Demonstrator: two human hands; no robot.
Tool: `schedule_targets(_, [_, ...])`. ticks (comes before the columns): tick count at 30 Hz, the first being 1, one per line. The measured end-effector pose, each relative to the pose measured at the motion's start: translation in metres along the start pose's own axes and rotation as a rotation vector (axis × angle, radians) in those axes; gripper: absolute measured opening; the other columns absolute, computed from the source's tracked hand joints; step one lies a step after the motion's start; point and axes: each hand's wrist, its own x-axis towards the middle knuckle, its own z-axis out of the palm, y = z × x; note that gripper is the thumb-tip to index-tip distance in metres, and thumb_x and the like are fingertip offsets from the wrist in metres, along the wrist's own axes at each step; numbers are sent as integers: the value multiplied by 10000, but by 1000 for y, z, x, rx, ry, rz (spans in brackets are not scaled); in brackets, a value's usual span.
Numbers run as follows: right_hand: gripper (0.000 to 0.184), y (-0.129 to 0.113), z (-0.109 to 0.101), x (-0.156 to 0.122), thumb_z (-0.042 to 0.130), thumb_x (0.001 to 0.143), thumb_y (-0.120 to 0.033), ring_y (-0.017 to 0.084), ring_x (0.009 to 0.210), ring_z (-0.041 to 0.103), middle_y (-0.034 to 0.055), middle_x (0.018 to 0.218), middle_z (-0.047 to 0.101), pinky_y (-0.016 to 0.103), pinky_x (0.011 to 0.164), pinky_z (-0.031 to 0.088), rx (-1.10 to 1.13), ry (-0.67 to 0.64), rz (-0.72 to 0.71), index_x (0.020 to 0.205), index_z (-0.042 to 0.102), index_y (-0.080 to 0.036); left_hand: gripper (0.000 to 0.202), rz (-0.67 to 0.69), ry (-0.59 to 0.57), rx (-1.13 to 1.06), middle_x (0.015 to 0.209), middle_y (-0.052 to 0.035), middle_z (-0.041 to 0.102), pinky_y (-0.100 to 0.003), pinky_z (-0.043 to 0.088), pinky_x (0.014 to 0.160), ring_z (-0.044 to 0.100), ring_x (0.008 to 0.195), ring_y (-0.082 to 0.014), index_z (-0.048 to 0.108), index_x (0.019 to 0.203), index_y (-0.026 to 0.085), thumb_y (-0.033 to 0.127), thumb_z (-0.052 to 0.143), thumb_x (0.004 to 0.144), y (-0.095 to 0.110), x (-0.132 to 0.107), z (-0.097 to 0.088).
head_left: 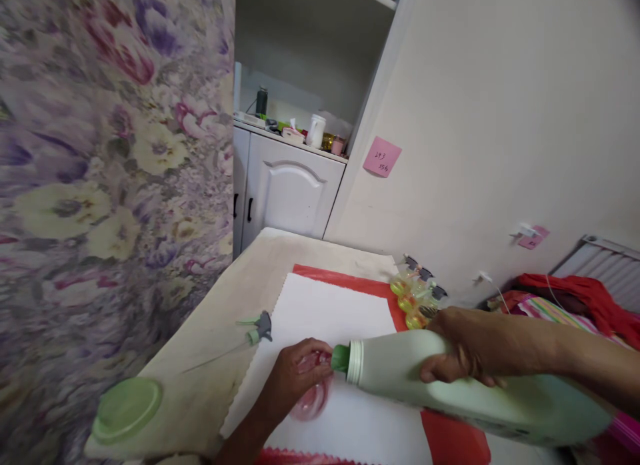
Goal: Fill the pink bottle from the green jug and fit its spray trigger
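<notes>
My left hand (300, 368) is wrapped round the upper part of a clear pinkish spray bottle (313, 399) standing on a white sheet (340, 311). In my right hand (465, 348) is a large pale green jug (400, 361), tipped almost level with its green spout at the mouth of the spray bottle. Whether liquid is flowing I cannot tell. A grey and green spray head (260, 327) with a long thin tube lies to the left, on the table. Near the table's left corner sits a round green lid (127, 409).
Several spray bottles (415, 295) with yellow liquid stand at the right table edge by the wall. Red material (455, 438) shows under the white sheet. Behind are a white cabinet (295, 191) and a floral curtain (115, 185). Clothes (575, 301) are piled at right.
</notes>
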Motion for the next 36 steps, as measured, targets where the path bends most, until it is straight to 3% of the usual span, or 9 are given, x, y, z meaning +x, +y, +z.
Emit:
schedule_targets(11, [447, 2, 0, 0, 572, 778, -605, 81, 384, 463, -46, 480, 497, 192, 373, 349, -13, -20, 16, 713, 575, -163, 128, -3, 4, 19, 839, -18, 701, -276, 453, 786, 636, 839, -206, 708, 874, 198, 257, 687, 762, 0, 1, 1])
schedule_targets(21, [458, -1, -1, 0, 585, 772, -596, 82, 380, 465, -40, 515, 520, 194, 372, 361, -13, -9, 20, 845, 576, -145, 126, -2, 1, 19, 842, -17, 697, -281, 450, 796, 632, 846, -207, 705, 874, 203, 257, 692, 761, 0, 1, 0])
schedule_targets(25, [442, -2, -1, -2, 578, 779, -594, 82, 380, 462, -36, 492, 501, 192, 366, 346, 5, -21, -12, 760, 561, -153, 133, 1, -6, 13, 849, -21, 701, -283, 452, 798, 635, 849, -209, 705, 879, 198, 261, 690, 762, -1, 0, -1])
schedule_targets(31, [466, -1, -1, 2, 612, 733, -633, 85, 372, 472, -46, 470, 509, 188, 358, 353, -5, -27, 53, 724, 553, -171, 125, -1, 4, 35, 836, -14, 695, -277, 448, 788, 631, 837, -202, 702, 871, 197, 257, 681, 763, 0, 1, -1])
schedule_targets(36, [482, 0, -1, 3, 617, 720, -652, 89, 373, 478, -50, 482, 521, 188, 354, 357, 11, -20, 43, 771, 554, -176, 116, -3, 3, 31, 834, -11, 690, -275, 447, 792, 626, 836, -197, 702, 864, 197, 254, 682, 765, 2, 1, -1])
